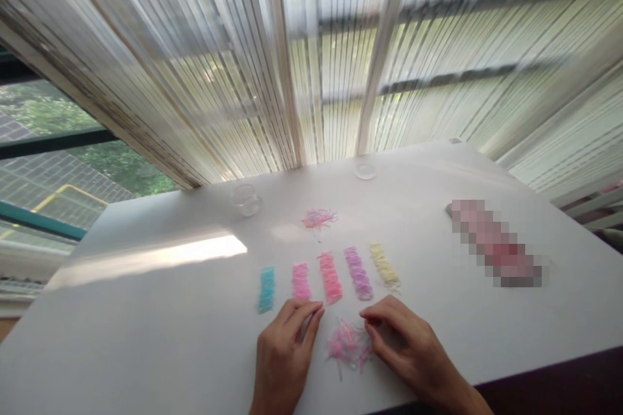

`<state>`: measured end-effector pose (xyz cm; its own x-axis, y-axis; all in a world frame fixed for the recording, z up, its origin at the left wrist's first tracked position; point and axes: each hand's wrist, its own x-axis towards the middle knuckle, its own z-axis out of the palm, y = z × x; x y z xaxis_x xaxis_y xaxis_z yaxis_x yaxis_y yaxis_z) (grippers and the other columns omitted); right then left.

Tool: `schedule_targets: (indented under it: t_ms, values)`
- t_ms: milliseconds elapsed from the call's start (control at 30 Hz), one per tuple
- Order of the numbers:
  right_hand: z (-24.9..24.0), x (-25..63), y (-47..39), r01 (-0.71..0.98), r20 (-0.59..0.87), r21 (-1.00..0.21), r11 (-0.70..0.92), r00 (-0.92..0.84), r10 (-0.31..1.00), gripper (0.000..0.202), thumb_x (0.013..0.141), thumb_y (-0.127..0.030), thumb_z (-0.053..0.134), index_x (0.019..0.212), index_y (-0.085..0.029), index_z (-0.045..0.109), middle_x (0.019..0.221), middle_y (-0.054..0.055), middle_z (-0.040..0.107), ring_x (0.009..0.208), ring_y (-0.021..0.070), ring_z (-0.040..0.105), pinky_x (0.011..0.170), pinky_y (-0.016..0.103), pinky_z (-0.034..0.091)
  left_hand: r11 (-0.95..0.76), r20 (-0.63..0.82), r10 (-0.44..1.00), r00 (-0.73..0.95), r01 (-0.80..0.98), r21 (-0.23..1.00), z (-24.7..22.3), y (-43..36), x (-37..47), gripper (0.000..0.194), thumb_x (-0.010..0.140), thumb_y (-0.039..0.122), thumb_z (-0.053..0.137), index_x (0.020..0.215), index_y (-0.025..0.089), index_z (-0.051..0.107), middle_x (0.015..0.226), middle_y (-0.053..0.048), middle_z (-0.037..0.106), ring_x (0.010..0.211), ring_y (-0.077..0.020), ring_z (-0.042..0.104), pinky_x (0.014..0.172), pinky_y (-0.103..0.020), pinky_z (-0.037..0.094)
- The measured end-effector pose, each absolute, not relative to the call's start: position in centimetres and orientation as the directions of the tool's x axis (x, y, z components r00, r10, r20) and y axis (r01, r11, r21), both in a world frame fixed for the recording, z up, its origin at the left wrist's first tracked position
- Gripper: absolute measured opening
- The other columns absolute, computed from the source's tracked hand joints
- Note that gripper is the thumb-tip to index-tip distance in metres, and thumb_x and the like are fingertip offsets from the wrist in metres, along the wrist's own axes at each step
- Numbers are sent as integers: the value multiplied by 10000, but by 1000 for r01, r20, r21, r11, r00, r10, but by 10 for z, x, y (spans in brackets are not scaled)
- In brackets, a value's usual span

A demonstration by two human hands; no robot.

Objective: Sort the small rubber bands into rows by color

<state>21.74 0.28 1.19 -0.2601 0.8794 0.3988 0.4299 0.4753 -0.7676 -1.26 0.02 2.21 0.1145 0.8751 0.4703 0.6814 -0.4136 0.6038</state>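
Note:
My left hand (pixel 286 347) is closed, thumb and forefinger pinched together near the lower end of the pink column (pixel 301 280). Whatever sits between those fingertips is too small to make out. Pinched likewise, my right hand (pixel 411 340) is at the right edge of a loose pile of mixed pink and pale thin strands (pixel 346 342); what it holds is unclear. Beyond the hands, short strands lie stacked in columns by colour: blue (pixel 266 288), pink, coral (pixel 330 277), purple (pixel 358 273) and yellow (pixel 384 264). A smaller mixed pile (pixel 318 218) lies farther back.
Clear round containers (pixel 246 200) stand at the back left of the white table (pixel 160 324), with a clear round lid or dish (pixel 365 172) at the back. A pixelated pinkish oblong object (pixel 494 243) lies to the right. String curtains (pixel 335 65) hang behind the table.

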Motion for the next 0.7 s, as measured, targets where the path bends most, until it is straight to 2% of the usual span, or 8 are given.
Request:
schedule_targets:
  t_ms: [267, 433, 700]
  values:
    - [17, 219, 1, 382, 388, -797, 469, -272, 881, 210, 920, -81, 611, 1019, -249, 690, 903, 23, 689, 825, 156, 699, 748, 231, 594, -422, 472, 870, 142, 711, 563, 23, 4, -7, 196, 1036, 245, 546, 1028, 215, 739, 885, -33, 756, 760, -149, 751, 706, -221, 618]
    - [17, 220, 2, 335, 399, -810, 481, -287, 871, 212, 929, -89, 605, 1036, -252, 689, 943, 41, 707, 875, 176, 716, 782, 251, 605, -403, 508, 856, 93, 735, 545, 22, -1, -29, 166, 1008, 244, 594, 1009, 218, 759, 909, -31, 768, 792, -153, 763, 739, -215, 628]
    - [18, 219, 4, 362, 374, -808, 464, -293, 880, 161, 945, -114, 568, 958, -241, 666, 803, 8, 720, 698, 149, 700, 652, 218, 573, -340, 501, 865, 31, 771, 539, 16, -8, -52, 167, 1004, 268, 610, 1003, 222, 771, 898, -24, 768, 784, -148, 764, 738, -204, 621]
